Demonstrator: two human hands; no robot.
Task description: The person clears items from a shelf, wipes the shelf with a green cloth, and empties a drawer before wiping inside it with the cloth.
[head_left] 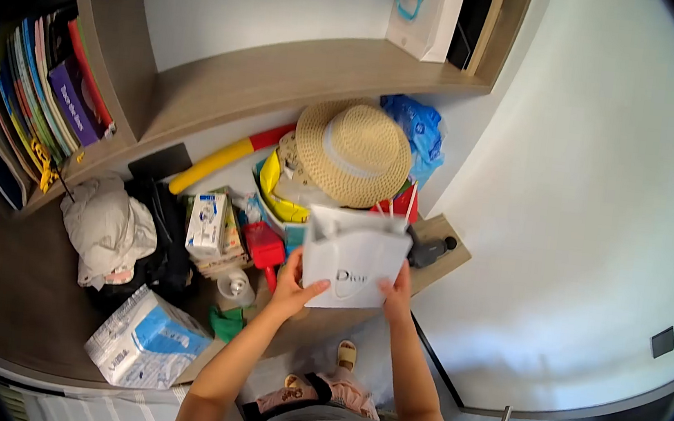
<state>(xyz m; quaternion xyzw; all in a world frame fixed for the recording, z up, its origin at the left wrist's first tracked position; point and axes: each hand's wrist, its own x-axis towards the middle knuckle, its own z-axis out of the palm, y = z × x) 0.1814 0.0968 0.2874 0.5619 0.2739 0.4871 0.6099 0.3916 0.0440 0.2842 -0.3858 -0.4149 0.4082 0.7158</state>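
A wooden shelf (270, 68) runs above the cluttered tabletop (453, 260). A straw hat (364, 143) tops the heap there. Nearer the person, the white bag (357, 258) is over the tabletop's front edge, gripped at its sides by the partly closed left hand (294, 287) and right hand (397, 294), thumbs on its front.

The Dior bag (359, 256) is white, the hat (358, 143) beige.
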